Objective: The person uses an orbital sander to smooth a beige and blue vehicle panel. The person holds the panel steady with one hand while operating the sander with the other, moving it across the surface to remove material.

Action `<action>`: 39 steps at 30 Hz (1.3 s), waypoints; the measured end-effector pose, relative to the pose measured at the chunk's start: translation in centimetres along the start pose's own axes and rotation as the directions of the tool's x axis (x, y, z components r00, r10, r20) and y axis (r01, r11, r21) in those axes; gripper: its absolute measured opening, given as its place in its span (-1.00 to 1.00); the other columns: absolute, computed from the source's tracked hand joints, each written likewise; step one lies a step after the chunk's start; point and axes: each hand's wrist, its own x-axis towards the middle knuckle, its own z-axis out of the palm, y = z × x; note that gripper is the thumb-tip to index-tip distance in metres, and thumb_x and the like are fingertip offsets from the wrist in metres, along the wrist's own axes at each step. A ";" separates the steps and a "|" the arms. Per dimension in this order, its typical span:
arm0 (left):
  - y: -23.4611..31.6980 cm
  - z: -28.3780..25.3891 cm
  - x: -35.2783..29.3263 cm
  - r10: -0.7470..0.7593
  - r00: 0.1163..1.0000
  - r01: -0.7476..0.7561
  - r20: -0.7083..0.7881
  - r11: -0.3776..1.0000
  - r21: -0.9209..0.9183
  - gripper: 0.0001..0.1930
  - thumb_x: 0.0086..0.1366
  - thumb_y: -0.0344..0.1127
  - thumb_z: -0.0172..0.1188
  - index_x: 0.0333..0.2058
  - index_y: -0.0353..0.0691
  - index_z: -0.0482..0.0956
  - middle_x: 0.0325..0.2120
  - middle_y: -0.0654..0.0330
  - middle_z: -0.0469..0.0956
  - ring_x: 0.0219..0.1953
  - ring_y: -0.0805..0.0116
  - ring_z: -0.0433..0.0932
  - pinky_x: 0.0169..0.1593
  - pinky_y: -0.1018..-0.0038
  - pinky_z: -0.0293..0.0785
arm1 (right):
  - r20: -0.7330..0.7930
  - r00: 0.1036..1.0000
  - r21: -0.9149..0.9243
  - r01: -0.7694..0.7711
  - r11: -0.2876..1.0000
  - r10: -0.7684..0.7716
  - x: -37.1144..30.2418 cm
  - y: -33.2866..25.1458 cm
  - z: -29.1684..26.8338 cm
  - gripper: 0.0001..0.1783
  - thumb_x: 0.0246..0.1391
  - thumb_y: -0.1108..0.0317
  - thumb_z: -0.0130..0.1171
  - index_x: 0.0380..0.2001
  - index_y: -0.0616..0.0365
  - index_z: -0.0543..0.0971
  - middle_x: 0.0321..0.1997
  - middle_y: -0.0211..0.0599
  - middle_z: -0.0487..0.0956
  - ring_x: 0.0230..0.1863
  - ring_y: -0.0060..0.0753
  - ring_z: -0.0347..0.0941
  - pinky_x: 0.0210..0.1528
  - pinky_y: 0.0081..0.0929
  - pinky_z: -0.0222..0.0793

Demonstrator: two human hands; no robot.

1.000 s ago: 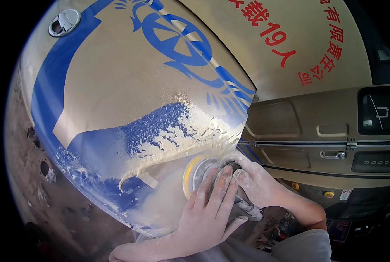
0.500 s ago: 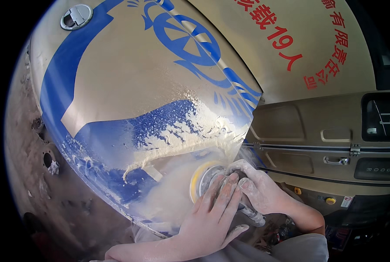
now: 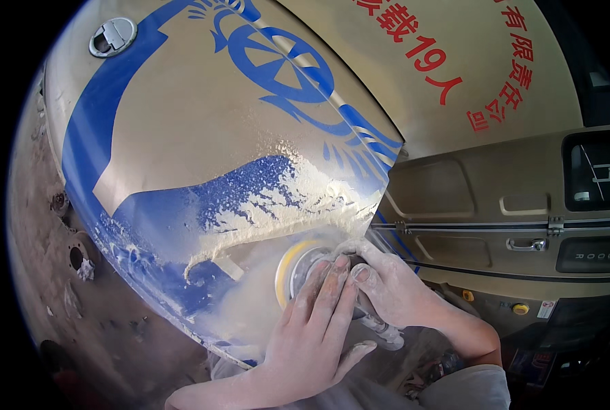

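A round power sander [image 3: 301,268] with a yellow pad rim lies against the beige and blue vehicle panel [image 3: 175,130]. My right hand [image 3: 394,287], dusty white, is closed round the sander's far right side. Flat across its top rest the outstretched fingers of my left hand [image 3: 312,331], thumb apart. Pale filler [image 3: 305,205] covers a rough patch of blue paint just beyond the sander. Whitish dust blurs the sanded area left of the pad. The pad's underside is hidden, and my hands cover much of the sander body.
A round fuel-cap-like fitting [image 3: 113,37] sits at the panel's upper left. At right are the vehicle's beige doors [image 3: 455,188] with a recessed handle [image 3: 525,244]. The dusty ground [image 3: 107,328] holds scattered debris along the panel's curved lower edge. A hose fitting [image 3: 387,336] sticks out below my right hand.
The sander and both hands appear shifted left and slightly up in view. The whole scene has also moved a little left, and my hands keep the same hold.
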 end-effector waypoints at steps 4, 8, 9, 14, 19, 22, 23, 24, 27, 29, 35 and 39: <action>0.3 1.4 1.4 0.052 0.998 -0.050 0.037 0.997 -0.063 -0.06 0.33 0.09 0.25 0.36 -0.59 0.08 0.38 -0.37 0.11 0.41 -0.39 0.14 0.38 -0.06 0.21 | -0.058 0.993 0.087 -0.098 0.991 0.103 -2.5 2.6 -0.5 -0.51 0.50 -0.06 -0.19 0.09 0.16 0.39 -0.43 0.02 0.58 -0.38 -0.06 0.60 -0.29 -0.30 0.39; 1.2 0.2 -0.6 0.019 0.999 -0.016 0.046 0.998 -0.067 -0.06 0.34 0.08 0.24 0.37 -0.59 0.06 0.39 -0.37 0.08 0.41 -0.40 0.12 0.40 -0.07 0.18 | 0.004 1.000 -0.014 -0.016 1.000 0.016 -2.8 0.0 0.5 -0.50 0.48 -0.05 -0.14 0.11 0.19 0.39 -0.43 0.04 0.59 -0.37 0.10 0.58 -0.29 -0.22 0.40; 1.2 0.0 -0.8 -0.003 1.000 0.005 0.026 0.998 -0.058 -0.06 0.34 0.09 0.23 0.37 -0.59 0.06 0.39 -0.37 0.08 0.42 -0.41 0.11 0.40 -0.07 0.18 | -0.012 0.999 0.021 -0.049 0.999 0.049 -2.2 0.3 0.1 -0.49 0.48 -0.05 -0.14 0.10 0.20 0.40 -0.43 0.05 0.59 -0.38 0.10 0.57 -0.29 -0.21 0.40; 0.2 2.5 3.6 0.042 0.996 -0.037 0.073 0.998 -0.059 -0.10 0.39 0.09 0.17 0.37 -0.59 0.06 0.40 -0.38 0.07 0.43 -0.39 0.10 0.40 0.00 0.23 | -0.111 0.989 0.054 -0.091 0.994 0.096 -1.9 2.9 -1.8 -0.46 0.51 -0.06 -0.23 0.06 0.24 0.44 -0.44 0.07 0.55 -0.42 0.06 0.52 -0.29 -0.18 0.39; 1.4 1.1 -0.1 0.034 0.997 -0.031 0.073 0.999 -0.043 -0.11 0.38 0.05 0.19 0.35 -0.61 0.07 0.42 -0.37 0.04 0.44 -0.38 0.09 0.37 0.02 0.27 | -0.016 1.000 -0.037 0.004 0.999 -0.004 -3.1 0.7 0.1 -0.47 0.50 -0.06 -0.21 0.09 0.21 0.42 -0.33 0.18 0.60 -0.29 0.24 0.54 -0.19 -0.12 0.42; 0.3 0.8 1.5 0.007 1.000 -0.007 0.026 1.000 -0.022 -0.11 0.37 0.03 0.21 0.36 -0.60 0.06 0.41 -0.36 0.05 0.43 -0.38 0.09 0.38 0.02 0.27 | -0.025 0.995 0.018 -0.092 0.996 0.092 -0.8 0.6 -1.2 -0.49 0.50 -0.02 -0.23 0.11 0.21 0.42 -0.29 0.19 0.62 -0.22 0.29 0.57 -0.15 -0.05 0.41; 0.2 1.2 2.3 0.012 1.000 -0.010 0.026 0.998 -0.054 -0.10 0.36 0.03 0.22 0.36 -0.60 0.05 0.41 -0.36 0.05 0.43 -0.38 0.09 0.38 0.02 0.26 | -0.053 0.994 0.045 -0.091 0.995 0.093 -0.4 0.8 -1.7 -0.49 0.50 -0.01 -0.23 0.11 0.22 0.42 -0.29 0.20 0.62 -0.19 0.31 0.57 -0.13 -0.03 0.41; 0.1 1.3 2.6 0.016 1.000 -0.014 0.026 0.996 -0.085 -0.10 0.36 0.02 0.22 0.36 -0.60 0.04 0.41 -0.36 0.05 0.43 -0.38 0.10 0.38 0.02 0.26 | -0.004 0.970 0.002 -0.244 0.970 0.244 -1.1 0.3 -1.9 -0.49 0.50 0.01 -0.21 0.15 0.22 0.42 -0.27 0.21 0.63 -0.17 0.32 0.57 -0.11 -0.03 0.42; 0.9 1.2 0.4 0.022 0.999 -0.020 0.026 0.997 -0.070 -0.10 0.36 0.02 0.21 0.37 -0.59 0.03 0.39 -0.37 0.07 0.42 -0.38 0.11 0.39 0.02 0.25 | -0.099 0.992 -0.097 0.070 0.993 -0.080 -2.2 1.8 0.0 -0.46 0.50 -0.01 -0.21 0.20 0.23 0.41 -0.35 0.20 0.61 -0.27 0.27 0.55 -0.16 -0.08 0.42; 0.3 -0.2 0.4 -0.004 1.000 0.004 -0.025 1.000 0.001 -0.10 0.36 0.03 0.21 0.37 -0.59 0.05 0.39 -0.38 0.08 0.42 -0.39 0.11 0.40 0.02 0.23 | -0.023 0.999 -0.056 -0.026 0.998 0.025 -0.7 -0.5 -0.3 -0.42 0.50 -0.01 -0.21 0.28 0.26 0.37 -0.36 0.21 0.60 -0.29 0.25 0.56 -0.16 -0.12 0.43; 0.5 1.4 1.1 0.001 0.999 -0.003 -0.043 0.999 -0.047 -0.11 0.35 0.03 0.22 0.36 -0.57 0.08 0.38 -0.39 0.09 0.41 -0.39 0.15 0.40 0.02 0.23 | -0.092 0.995 -0.029 -0.052 0.998 0.049 -1.6 1.0 -0.6 -0.37 0.51 -0.02 -0.23 0.33 0.28 0.33 -0.23 0.25 0.62 -0.17 0.31 0.58 -0.06 -0.14 0.45; 0.3 -0.7 -0.7 -0.049 0.996 0.048 -0.076 0.999 -0.021 -0.12 0.35 0.02 0.21 0.36 -0.58 0.09 0.38 -0.38 0.10 0.39 -0.38 0.17 0.39 0.02 0.24 | 0.077 0.992 -0.085 -0.098 0.992 0.104 0.1 -2.3 -0.1 -0.41 0.50 0.05 -0.24 0.35 0.27 0.31 0.02 0.26 0.60 0.03 0.29 0.55 0.12 -0.11 0.41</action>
